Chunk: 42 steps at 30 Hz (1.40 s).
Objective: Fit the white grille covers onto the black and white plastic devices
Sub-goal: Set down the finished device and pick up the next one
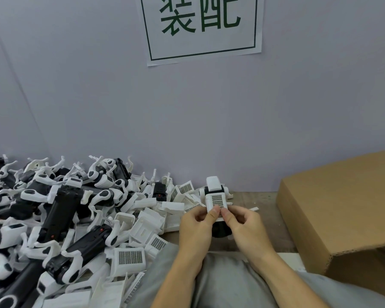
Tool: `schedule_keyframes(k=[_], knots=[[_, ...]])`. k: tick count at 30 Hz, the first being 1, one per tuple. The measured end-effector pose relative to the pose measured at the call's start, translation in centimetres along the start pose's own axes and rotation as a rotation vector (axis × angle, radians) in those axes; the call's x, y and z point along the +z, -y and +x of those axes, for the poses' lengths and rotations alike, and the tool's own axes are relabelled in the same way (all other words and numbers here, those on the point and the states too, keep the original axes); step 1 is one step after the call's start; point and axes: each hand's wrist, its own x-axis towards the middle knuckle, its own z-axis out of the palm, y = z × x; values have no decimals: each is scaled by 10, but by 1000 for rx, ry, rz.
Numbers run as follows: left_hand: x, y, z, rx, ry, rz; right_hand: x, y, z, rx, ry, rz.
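I hold one black and white plastic device upright above the table edge, its white top pointing away from me. A white grille cover lies on its near face. My left hand grips the device from the left, its thumb pressing on the cover's lower edge. My right hand grips it from the right, thumb beside the left thumb. The device's black lower body shows between my palms.
A big heap of black and white devices fills the table's left. Loose white grille covers lie scattered in front of it. A brown cardboard box stands at the right. A grey wall with a paper sign rises behind.
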Motion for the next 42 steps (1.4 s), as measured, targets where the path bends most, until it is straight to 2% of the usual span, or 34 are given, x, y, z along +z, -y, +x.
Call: schedule_keyframes(k=[3,7,10,12,14,17,20,24,30,32,36,39,42], knots=[[0,-1,0,-38,-17,-78,4,-2,-3,-97,-59,-104],[-2,-3,0,-49,-110,-89,6,-3,-5,-354,8,-521],[0,-6,1,-123,-169,-172,5,-7,-4,-298,65,-710],[3,-8,1,-156,-132,-265,5,-6,-4,-271,26,-616],[3,-8,0,-79,-136,-193,3,-6,-3,-234,-36,-390],[-2,-6,2,105,-266,13,-3,-2,3,76,-148,54],[-5,-7,3,121,-291,-13,-11,5,7,312,-165,334],[-2,-12,1,-26,-148,-238,-12,3,9,380,-74,500],[-7,-10,8,-88,-164,-300,-14,10,6,395,-6,426],[-11,-12,11,-165,-178,-380,-16,15,6,295,42,322],[-17,-14,14,-258,-190,-484,-28,20,-1,-43,238,-50],[-16,-13,12,-265,-145,-479,-36,25,-3,-168,358,-212],[-16,-12,13,-227,-140,-468,-41,30,-2,-214,356,-324]])
